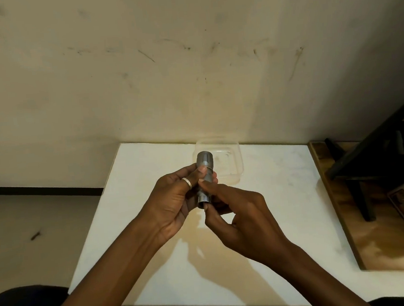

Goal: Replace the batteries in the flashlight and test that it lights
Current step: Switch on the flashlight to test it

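White bench (129,231), square-cornered, far edge set against a scuffed cream wall (190,81). Faint yellowish stain near the middle, grey smudges toward the right. At the far edge, just beside the wall, a clear plastic container (231,166). Along the right side, lying flat on the bench top, a brown wooden board (382,242), stopping short of the near edge.

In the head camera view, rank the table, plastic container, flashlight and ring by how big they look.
1. white table
2. clear plastic container
3. grey flashlight, held nearer the camera and partly covered, so 2 and 3 are unsure
4. ring
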